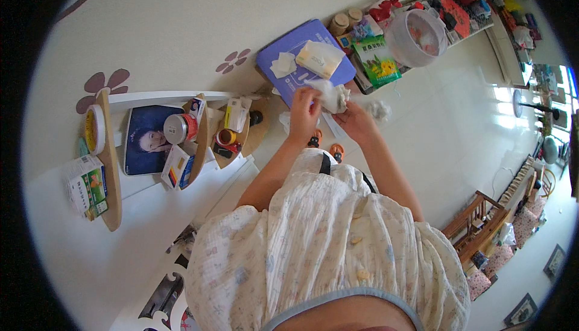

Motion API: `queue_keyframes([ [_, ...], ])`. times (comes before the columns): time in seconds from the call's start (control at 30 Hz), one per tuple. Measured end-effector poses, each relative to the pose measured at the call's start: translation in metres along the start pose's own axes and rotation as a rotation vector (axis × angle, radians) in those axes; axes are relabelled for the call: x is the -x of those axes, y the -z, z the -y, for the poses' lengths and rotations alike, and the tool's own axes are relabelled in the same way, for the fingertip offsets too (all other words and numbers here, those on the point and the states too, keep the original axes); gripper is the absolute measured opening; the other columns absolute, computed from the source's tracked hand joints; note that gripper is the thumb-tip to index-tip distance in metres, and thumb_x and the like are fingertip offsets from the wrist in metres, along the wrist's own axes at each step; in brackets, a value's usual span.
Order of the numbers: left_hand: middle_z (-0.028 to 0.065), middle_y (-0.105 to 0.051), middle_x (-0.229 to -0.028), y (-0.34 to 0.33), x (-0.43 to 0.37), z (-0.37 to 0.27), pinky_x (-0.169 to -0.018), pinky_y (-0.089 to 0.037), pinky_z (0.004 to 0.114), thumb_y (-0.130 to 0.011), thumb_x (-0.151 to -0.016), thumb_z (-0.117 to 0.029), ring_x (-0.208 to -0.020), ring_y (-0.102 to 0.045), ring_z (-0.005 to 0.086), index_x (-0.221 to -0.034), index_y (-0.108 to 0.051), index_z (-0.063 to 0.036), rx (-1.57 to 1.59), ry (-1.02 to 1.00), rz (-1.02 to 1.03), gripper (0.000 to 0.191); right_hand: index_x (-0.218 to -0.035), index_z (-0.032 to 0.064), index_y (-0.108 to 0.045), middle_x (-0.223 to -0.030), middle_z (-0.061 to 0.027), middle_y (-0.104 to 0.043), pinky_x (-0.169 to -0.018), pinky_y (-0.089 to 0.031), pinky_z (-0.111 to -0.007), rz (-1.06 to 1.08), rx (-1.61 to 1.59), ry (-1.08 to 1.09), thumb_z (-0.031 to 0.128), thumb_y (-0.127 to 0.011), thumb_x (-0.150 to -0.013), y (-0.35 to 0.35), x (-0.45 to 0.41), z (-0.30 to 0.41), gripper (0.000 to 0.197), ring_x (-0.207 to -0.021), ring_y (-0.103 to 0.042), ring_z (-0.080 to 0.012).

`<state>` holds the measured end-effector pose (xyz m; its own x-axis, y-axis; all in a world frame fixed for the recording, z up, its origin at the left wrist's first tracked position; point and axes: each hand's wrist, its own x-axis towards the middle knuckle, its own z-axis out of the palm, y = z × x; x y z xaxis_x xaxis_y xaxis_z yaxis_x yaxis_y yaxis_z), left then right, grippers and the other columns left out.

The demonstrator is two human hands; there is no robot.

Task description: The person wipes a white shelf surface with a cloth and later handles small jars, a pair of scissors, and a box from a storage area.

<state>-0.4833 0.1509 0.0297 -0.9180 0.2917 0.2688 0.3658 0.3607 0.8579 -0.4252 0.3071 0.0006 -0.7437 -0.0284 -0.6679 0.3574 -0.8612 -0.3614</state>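
Note:
My left hand pinches a thin, translucent white sheet, blurred, perhaps plastic film. My right hand holds a crumpled white wad by its lower edge; its material cannot be told. The sheet and the wad touch or overlap between my hands. Just beyond them is a blue-purple storage box lid. On that lid lie a soft pack of tissues and some small white paper pieces. A second crumpled translucent bundle is to the right of my right hand.
White corner shelves with jars and medicine boxes stand at left. A green packet and a clear plastic tub sit on a cluttered surface beyond. A wooden chair is at right. Orange slippers show below my hands.

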Motion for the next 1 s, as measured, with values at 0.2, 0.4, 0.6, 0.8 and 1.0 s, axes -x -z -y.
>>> queue_keyframes([
  [0.2,0.0099,-0.057,-0.099,-0.005,0.006,-0.013,-0.088,-0.037,0.041,-0.059,-0.072,-0.006,-0.1,-0.051,0.0298,-0.089,-0.059,-0.0044,-0.177,-0.214,0.189,0.017,-0.106,0.0071,-0.052,-0.102,-0.0062,-0.057,-0.088,-0.043,-0.036,-0.005,0.015,0.062,0.019,-0.055,-0.088,-0.008,0.01,0.003,0.022,-0.095,-0.055,-0.0195],
  [0.4,0.0108,-0.062,-0.101,-0.002,-0.003,0.007,-0.086,-0.04,0.039,-0.055,-0.073,-0.003,-0.101,-0.054,0.0285,-0.089,-0.063,-0.0042,0.066,-0.302,0.428,0.017,-0.101,0.0005,-0.054,-0.096,-0.0076,-0.061,-0.079,-0.048,-0.033,-0.126,0.171,0.097,0.01,-0.057,-0.085,0.015,0.005,0.008,0.019,-0.087,-0.06,-0.0185],
  [0.6,0.0135,-0.062,-0.096,-0.003,-0.057,0.103,-0.086,-0.042,0.039,-0.052,-0.074,0.001,-0.096,-0.056,0.0308,-0.087,-0.062,-0.0035,-0.062,0.102,0.057,0.018,-0.1,0.0014,-0.055,-0.098,-0.0082,-0.061,-0.078,-0.046,-0.033,-0.228,0.021,0.149,0.01,-0.056,-0.085,0.026,0.003,-0.001,0.017,-0.088,-0.06,-0.0185],
  [0.8,0.0132,-0.054,-0.118,-0.016,-0.083,0.214,-0.088,-0.042,0.04,-0.061,-0.07,-0.002,-0.1,-0.051,0.0335,-0.1,-0.064,-0.0057,-0.532,0.022,0.167,0.03,-0.102,0.0107,-0.056,-0.103,-0.0032,-0.057,-0.085,-0.039,-0.036,-0.396,-0.082,0.162,0.015,-0.059,-0.084,0.057,0.017,0.01,0.019,-0.096,-0.054,-0.0179],
  [1.0,0.0104,-0.056,-0.114,-0.023,-0.063,0.241,-0.09,-0.043,0.038,-0.063,-0.071,-0.003,-0.104,-0.05,0.0315,-0.103,-0.064,-0.0097,-0.485,0.036,0.353,0.033,-0.1,0.0105,-0.056,-0.103,-0.002,-0.051,-0.084,-0.04,-0.034,-0.599,-0.201,0.223,0.015,-0.067,-0.077,0.094,0.035,0.021,0.026,-0.094,-0.052,-0.0179],
])
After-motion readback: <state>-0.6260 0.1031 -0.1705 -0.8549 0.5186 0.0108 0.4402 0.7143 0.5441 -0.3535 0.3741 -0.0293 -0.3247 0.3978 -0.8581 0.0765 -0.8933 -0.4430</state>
